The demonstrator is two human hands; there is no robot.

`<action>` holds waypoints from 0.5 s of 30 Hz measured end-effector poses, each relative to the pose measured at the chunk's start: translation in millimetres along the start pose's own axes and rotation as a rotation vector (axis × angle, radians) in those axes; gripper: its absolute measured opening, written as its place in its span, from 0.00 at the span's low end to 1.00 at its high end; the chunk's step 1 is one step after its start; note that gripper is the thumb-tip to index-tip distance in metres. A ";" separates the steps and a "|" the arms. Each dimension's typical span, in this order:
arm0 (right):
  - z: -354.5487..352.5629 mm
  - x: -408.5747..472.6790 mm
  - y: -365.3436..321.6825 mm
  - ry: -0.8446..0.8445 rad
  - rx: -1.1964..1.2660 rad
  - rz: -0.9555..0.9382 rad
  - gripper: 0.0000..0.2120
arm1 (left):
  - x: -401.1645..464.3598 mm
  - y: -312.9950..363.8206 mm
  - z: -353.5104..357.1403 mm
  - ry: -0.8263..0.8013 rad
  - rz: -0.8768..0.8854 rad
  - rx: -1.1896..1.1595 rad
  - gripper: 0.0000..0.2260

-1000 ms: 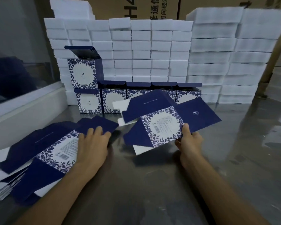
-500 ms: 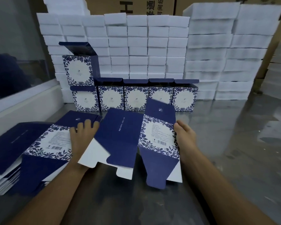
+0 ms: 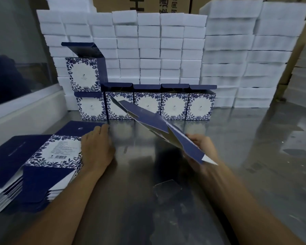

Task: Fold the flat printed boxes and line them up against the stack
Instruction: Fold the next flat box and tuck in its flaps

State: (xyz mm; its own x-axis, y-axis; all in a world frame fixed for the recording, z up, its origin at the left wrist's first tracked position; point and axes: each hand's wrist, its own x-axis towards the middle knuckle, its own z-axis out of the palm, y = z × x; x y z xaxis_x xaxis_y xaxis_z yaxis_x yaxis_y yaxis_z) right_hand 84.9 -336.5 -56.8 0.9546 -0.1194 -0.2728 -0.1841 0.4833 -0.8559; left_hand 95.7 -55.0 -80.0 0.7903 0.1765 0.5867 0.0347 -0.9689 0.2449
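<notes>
My right hand (image 3: 201, 147) grips one flat blue-and-white printed box (image 3: 148, 121) by its near end; the box is tilted edge-on in the air over the steel table. My left hand (image 3: 95, 147) rests flat, fingers together, on the right edge of the pile of flat boxes (image 3: 34, 156) at the left. Several folded boxes (image 3: 175, 105) with raised lids stand in a row against the white stack (image 3: 148, 50), and one more folded box (image 3: 83, 73) sits on top at the row's left end.
The steel table (image 3: 237, 156) is shiny and reflective. Taller white foam stacks (image 3: 245, 59) rise at the back right. A white ledge with a glass pane (image 3: 25, 106) borders the left side. Cardboard cartons stand behind the stacks.
The flat box in my right hand has swung from lying face-up to edge-on and tilted, lifted off the table. My left hand has stayed on the pile.
</notes>
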 end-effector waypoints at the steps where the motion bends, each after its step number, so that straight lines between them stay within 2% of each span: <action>1: 0.8 -1.4 0.0 -0.022 0.056 0.031 0.15 | -0.3 1.1 0.5 0.057 0.003 -0.201 0.19; 4: 4.6 -7.7 -1.4 -0.072 0.173 0.042 0.10 | 0.2 6.5 1.0 0.131 -0.011 -0.663 0.31; 6: 4.0 -8.3 0.4 -0.102 0.194 0.003 0.07 | -1.5 10.3 0.8 0.133 0.019 -0.805 0.41; 8: 3.6 -10.8 1.3 -0.129 0.197 -0.016 0.10 | -4.9 12.7 -1.5 0.137 0.066 -0.952 0.45; 10: 6.2 -14.6 -0.1 -0.158 0.247 0.026 0.13 | -9.3 12.2 -2.8 0.132 0.134 -1.019 0.41; 12: 10.5 -19.5 -1.3 -0.186 0.347 0.047 0.10 | -13.1 12.8 -3.5 0.128 0.168 -0.906 0.34; 15: 16.6 -20.8 0.6 -0.210 0.363 -0.049 0.15 | -18.6 20.6 -6.6 0.155 0.185 -0.834 0.27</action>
State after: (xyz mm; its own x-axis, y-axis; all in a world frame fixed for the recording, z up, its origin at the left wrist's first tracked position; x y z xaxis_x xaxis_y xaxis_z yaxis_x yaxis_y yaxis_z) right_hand 68.8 -319.3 -44.4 0.9940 0.0116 -0.1083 -0.0791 0.7601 -0.6449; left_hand 77.6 -77.1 -80.8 0.6448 0.1093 0.7565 -0.5935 -0.5520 0.5857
